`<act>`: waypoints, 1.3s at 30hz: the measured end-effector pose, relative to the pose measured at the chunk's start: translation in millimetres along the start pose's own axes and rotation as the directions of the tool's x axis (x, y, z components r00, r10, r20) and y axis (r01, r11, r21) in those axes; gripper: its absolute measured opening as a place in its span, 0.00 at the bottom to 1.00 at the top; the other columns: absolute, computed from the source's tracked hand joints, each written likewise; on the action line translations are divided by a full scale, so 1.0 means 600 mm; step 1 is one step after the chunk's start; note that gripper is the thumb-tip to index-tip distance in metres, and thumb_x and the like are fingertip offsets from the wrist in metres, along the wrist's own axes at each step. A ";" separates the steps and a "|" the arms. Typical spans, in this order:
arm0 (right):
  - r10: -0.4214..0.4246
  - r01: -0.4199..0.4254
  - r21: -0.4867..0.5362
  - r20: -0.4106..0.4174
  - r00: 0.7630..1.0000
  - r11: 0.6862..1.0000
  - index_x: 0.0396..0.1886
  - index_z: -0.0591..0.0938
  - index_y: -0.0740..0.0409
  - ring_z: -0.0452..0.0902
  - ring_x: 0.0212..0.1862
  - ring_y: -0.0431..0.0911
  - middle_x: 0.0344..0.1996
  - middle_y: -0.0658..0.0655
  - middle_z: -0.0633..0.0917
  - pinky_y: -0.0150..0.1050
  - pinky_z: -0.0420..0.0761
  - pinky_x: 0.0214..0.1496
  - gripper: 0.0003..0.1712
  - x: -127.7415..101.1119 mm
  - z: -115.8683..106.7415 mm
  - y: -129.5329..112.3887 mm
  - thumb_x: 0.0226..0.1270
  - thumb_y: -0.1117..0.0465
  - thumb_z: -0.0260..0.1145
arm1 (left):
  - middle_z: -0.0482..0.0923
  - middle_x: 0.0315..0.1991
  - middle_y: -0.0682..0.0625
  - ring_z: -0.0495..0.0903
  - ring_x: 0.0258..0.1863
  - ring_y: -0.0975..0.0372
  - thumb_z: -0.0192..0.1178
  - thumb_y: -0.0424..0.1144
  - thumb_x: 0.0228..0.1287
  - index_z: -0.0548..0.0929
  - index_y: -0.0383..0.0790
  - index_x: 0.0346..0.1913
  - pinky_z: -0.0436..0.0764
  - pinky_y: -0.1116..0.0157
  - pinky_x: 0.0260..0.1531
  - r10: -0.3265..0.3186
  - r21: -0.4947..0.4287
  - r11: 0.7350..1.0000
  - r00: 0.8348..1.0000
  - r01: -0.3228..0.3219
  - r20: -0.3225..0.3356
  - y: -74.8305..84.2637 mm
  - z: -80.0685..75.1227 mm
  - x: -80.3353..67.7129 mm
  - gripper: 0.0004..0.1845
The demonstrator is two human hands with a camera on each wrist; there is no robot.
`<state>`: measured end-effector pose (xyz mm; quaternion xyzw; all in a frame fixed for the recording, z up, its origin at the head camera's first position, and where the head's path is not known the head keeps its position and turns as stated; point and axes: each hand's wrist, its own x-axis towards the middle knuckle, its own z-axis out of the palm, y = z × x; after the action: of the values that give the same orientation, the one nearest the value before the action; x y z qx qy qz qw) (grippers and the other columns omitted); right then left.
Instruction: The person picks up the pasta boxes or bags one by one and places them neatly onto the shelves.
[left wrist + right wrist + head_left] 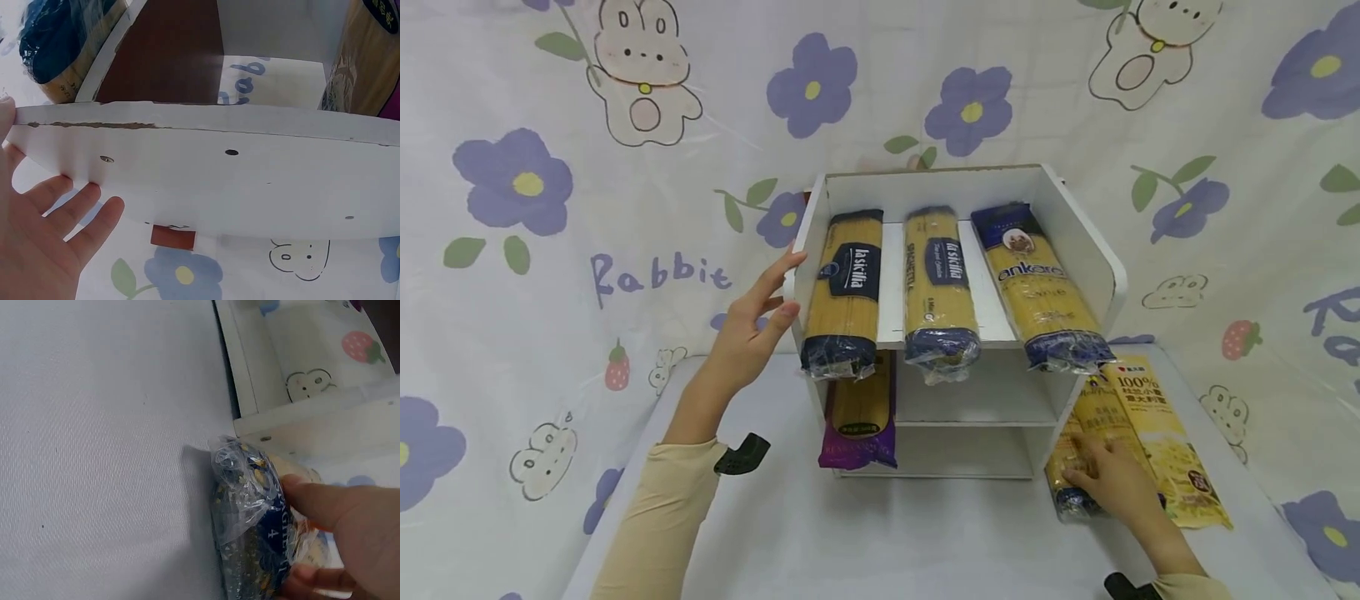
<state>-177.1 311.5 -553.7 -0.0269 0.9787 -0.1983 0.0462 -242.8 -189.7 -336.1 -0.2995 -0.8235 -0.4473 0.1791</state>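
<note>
A white shelf unit (pixel 970 179) stands at the back of the table. My left hand (pixel 767 300) rests with straight fingers against its left side panel (pixel 250 181), thumb at the front edge. On the top shelf lie three spaghetti packs (pixel 846 292), (pixel 936 283), (pixel 1037 283). A purple-ended pack (pixel 859 421) sits in the lower left compartment. Right of the shelf, my right hand (pixel 1108 483) grips the blue end of a spaghetti pack (pixel 250 506) that lies on the table, thumb on top.
A yellow pasta pack (pixel 1165 433) lies flat just right of the gripped one. The white table (pixel 887 533) stretches in front of the shelf. A flower-and-rabbit cloth (pixel 550 250) hangs behind and beside it. Black wrist mounts (pixel 741 454) show on both arms.
</note>
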 end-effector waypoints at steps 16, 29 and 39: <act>-0.097 0.091 0.147 0.034 0.995 0.985 0.75 0.56 0.66 0.82 0.32 0.54 0.51 0.75 0.81 0.47 0.78 0.30 0.48 0.021 -0.014 0.007 0.65 0.51 0.69 | 0.57 0.78 0.58 0.61 0.77 0.56 0.50 0.48 0.77 0.61 0.60 0.76 0.73 0.46 0.67 0.007 0.001 1.000 1.000 -0.007 -0.025 0.001 -0.005 -0.003 0.28; -0.186 -0.121 0.551 0.468 0.864 0.825 0.81 0.42 0.49 0.71 0.56 0.58 0.75 0.76 0.45 0.44 0.77 0.39 0.49 0.029 -0.077 0.038 0.71 0.56 0.62 | 0.56 0.78 0.60 0.64 0.75 0.52 0.49 0.50 0.77 0.60 0.63 0.76 0.74 0.47 0.67 -0.005 0.022 1.000 1.000 0.006 -0.018 -0.001 -0.001 -0.002 0.28; -0.232 -0.155 0.736 0.395 0.889 0.659 0.81 0.45 0.40 0.61 0.62 0.32 0.78 0.63 0.40 0.40 0.68 0.62 0.43 0.012 -0.049 0.070 0.75 0.59 0.56 | 0.56 0.78 0.59 0.65 0.74 0.49 0.49 0.50 0.77 0.60 0.62 0.76 0.74 0.46 0.66 0.002 0.017 1.000 1.000 -0.002 -0.018 -0.005 0.001 -0.002 0.28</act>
<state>-188.4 361.0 -543.9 -0.0727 0.7679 -0.5729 0.2772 -243.6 -190.7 -339.3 -0.2949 -0.8253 -0.4428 0.1894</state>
